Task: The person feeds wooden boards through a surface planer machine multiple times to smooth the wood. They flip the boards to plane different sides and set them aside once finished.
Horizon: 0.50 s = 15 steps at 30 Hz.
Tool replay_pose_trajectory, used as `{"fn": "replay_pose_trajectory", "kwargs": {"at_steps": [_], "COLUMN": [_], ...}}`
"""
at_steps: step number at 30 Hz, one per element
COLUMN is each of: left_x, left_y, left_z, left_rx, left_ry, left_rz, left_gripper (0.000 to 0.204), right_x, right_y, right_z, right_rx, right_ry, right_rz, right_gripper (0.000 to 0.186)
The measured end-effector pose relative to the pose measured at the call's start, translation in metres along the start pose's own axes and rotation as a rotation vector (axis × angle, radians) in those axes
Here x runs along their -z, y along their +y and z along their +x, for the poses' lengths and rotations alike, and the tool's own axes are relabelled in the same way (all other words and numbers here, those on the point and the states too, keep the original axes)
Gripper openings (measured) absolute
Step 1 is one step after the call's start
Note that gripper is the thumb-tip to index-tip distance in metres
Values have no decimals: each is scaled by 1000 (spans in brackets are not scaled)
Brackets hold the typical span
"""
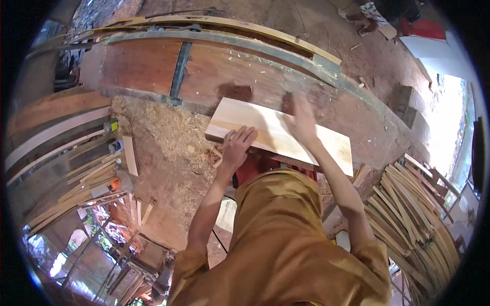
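A pale, thick wooden board [275, 121] lies at a slant on the near side of the reddish-brown workbench [224, 71]. My left hand [239, 145] grips the board's near edge toward its left end, fingers over the top face; the thumb is mostly hidden. Farther right, my right hand [303, 123] is over the board, blurred by motion. Its fingers look stretched out toward the far edge, the thumb apart, with nothing visible in it. Whether the palm touches the wood I cannot tell.
Long timber strips [204, 21] run along the bench's far edge. Wood shavings [163, 127] cover the floor at the left, near planks [61, 127] and an orange tool [113, 184]. Stacked wooden strips [408, 204] fill the right side. Another person [375, 15] is at the far right.
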<state>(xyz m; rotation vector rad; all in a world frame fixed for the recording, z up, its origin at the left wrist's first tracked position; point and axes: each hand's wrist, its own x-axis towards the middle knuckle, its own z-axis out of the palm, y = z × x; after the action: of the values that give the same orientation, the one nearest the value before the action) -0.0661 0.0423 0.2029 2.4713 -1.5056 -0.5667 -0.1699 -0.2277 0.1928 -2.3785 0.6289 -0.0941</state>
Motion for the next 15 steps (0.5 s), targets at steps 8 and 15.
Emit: {"fn": "replay_pose_trajectory", "kwargs": {"at_steps": [8,15], "left_x": [-14,-5], "left_y": [3,-3], "left_z": [7,6], "left_rx": [-2,61], "left_ry": [142,34], "left_rz": [-8,57], "left_gripper": [41,42], "right_x": [-216,-291], "right_y": [-78,-115], "right_z": [223,290], "right_rx": [420,251], "right_ry": [-35,-67], "right_rz": [-313,-216], "right_gripper": [73,65]}}
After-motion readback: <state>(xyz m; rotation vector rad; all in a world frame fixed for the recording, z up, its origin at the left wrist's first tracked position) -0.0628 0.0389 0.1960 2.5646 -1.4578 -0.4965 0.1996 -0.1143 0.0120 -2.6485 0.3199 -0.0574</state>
